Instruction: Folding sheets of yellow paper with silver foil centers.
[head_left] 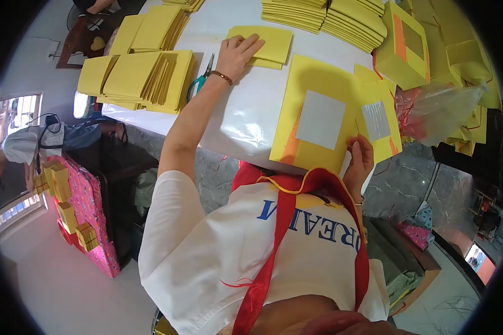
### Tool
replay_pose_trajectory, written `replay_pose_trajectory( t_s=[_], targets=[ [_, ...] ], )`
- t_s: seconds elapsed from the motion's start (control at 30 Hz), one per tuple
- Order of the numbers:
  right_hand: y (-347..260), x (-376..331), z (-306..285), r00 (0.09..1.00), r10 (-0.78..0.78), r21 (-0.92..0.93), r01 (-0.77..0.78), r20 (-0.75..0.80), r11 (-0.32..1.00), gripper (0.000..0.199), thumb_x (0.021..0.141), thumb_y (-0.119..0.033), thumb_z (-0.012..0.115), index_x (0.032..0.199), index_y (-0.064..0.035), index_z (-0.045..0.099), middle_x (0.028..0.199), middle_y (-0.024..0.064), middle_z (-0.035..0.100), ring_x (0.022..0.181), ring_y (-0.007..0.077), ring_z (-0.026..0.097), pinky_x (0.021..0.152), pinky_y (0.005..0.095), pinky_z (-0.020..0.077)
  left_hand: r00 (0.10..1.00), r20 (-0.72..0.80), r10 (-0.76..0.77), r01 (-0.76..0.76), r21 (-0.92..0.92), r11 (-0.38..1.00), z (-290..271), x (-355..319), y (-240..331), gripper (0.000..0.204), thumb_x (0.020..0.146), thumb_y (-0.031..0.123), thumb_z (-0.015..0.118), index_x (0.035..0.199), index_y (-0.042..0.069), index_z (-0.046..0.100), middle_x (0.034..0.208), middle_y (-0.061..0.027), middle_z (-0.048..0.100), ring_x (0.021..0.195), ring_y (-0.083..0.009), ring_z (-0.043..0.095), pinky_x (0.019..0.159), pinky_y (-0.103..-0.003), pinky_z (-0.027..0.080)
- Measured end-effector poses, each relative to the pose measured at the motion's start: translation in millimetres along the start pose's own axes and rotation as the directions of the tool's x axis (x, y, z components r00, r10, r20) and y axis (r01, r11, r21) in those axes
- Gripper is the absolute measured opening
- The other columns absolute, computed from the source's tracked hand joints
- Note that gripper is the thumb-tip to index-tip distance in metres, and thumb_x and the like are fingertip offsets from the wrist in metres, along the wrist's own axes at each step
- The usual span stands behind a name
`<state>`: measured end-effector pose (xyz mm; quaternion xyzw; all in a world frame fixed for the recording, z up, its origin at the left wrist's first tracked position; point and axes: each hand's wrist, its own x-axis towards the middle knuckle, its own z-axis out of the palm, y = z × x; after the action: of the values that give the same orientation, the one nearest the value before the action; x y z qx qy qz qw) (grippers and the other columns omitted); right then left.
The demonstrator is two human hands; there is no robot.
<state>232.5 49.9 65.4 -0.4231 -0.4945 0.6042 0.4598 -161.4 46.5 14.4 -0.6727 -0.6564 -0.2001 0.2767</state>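
Observation:
My left hand [239, 54] lies on a small pile of folded yellow pieces [274, 44] at the far middle of the table, fingers stretched over their left part. Nearer me, a large flat yellow panel [324, 78] with a pale rectangular window and an orange strip lies at the table's front edge. At its right edge is my right hand [360, 159], thumb and fingertips pinched together at the panel's side. Partly beside and under it lies another yellow panel [393, 120] with a shiny film-covered window. Scissors [198, 84] with teal handles lie left of my left wrist.
Stacks of folded yellow pieces [131, 78] stand at the left, more [324, 17] at the far side. An upright yellow windowed box [402, 44] and a clear plastic bag [439, 111] with red cords are at the right. Another person [39, 139] bends beside a pink-covered table [89, 201].

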Motion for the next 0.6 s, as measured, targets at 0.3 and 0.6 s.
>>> replay_pose_trajectory(
  t_s=[0.3,0.6],
  targets=[
    [2,1,-4,1.000,0.021,-0.041,-0.020,0.012,0.999,0.020,0.091,-0.007,0.051,0.110,-0.0004,0.057,0.094,0.0054,0.061,0.088,0.0123,0.056,0.082,0.0273,0.0445,0.962,0.272,0.029,0.000,-0.105,0.994,6,-8,3,0.054,0.070,0.011,0.066,0.121,0.016,0.051,0.120,0.0001,0.052,0.098,-0.0207,0.049,0.084,-0.036,0.038],
    [1,5,-1,0.999,0.044,-0.004,-0.044,0.010,0.999,0.021,0.091,-0.008,0.053,0.109,0.0001,0.057,0.094,0.0052,0.061,0.089,0.0122,0.056,0.083,0.0275,0.0447,0.936,0.351,0.012,0.009,-0.057,0.998,7,-12,1,0.052,0.075,0.021,0.060,0.126,0.014,0.048,0.126,-0.0028,0.050,0.102,-0.0242,0.048,0.085,-0.041,0.037]
  ],
)
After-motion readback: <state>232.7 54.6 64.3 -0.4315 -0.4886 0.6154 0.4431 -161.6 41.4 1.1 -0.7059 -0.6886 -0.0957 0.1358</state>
